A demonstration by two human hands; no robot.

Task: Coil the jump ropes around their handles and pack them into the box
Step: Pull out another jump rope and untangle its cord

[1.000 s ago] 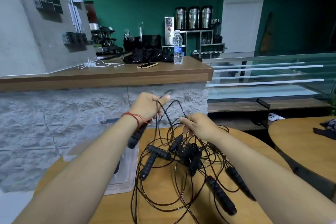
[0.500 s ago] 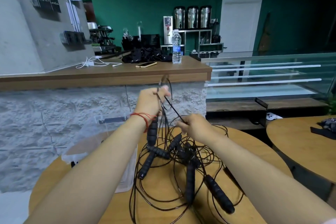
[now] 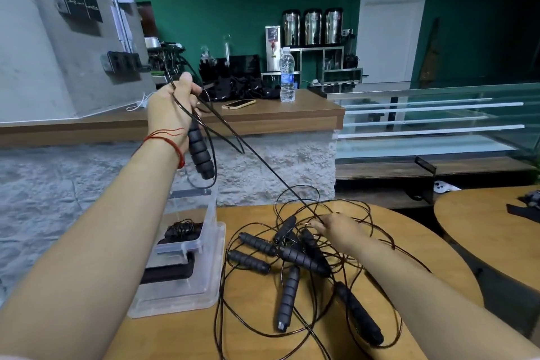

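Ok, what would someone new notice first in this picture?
The tangle of black jump ropes on the round wooden table. Above it, the left hand grips one handle raised high, its cord running taut down to the right hand pinching it at the pile. A clear box stands left of the pile.

A wooden counter runs beyond the left fingers. On it, just right of those fingers, lie a phone and a pile of black bags, with a water bottle upright further right. Three steel urns stand behind, near a white door. Well right of the right fingers is a second round tabletop; beyond them, a glass case.
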